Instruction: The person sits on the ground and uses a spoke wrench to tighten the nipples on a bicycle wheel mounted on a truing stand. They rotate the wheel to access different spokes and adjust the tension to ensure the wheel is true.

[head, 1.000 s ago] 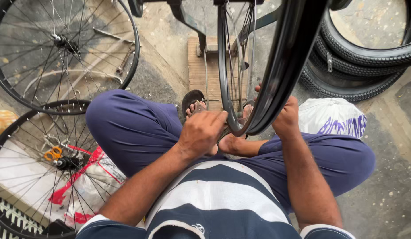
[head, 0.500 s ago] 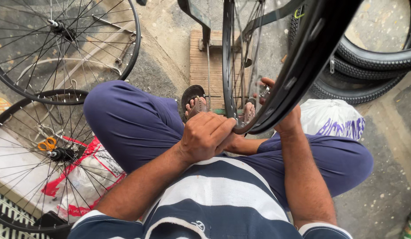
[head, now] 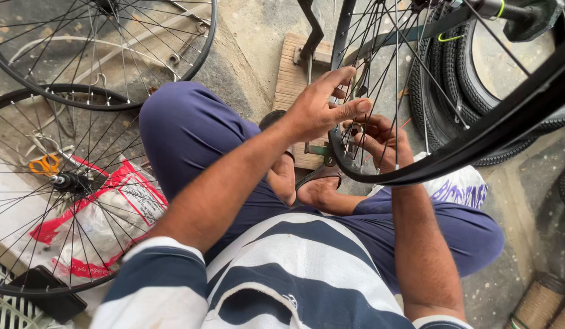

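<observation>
The person sits cross-legged on the concrete floor [head: 258, 36] with a black bicycle wheel [head: 477, 134] standing upright in front of the knees, its rim curving down between the two hands and its thin spokes [head: 397, 79] fanning up toward the top of the view. The left hand [head: 322, 106] is raised at the near side of the rim with the fingers spread fairly wide, the index and middle fingers stretched toward the spokes and the thumb pointing up; whether it actually grips a spoke cannot be told. The right hand [head: 380, 140] sits just behind the rim's lowest arc, fingers curled narrow around something small among the spokes, though the thing itself is too hidden to name. Beneath the wheel lies a wooden board [head: 291, 79] carrying a metal stand [head: 311, 36], and a bare foot in a sandal [head: 319, 183] rests just under the rim. To the left, two more spoked wheels [head: 69, 183] lie flat on the floor over a red and white plastic bag [head: 112, 213]. To the right, black tyres [head: 453, 85] are stacked near a white bag [head: 459, 186] that touches the person's blue trouser leg [head: 191, 134].
</observation>
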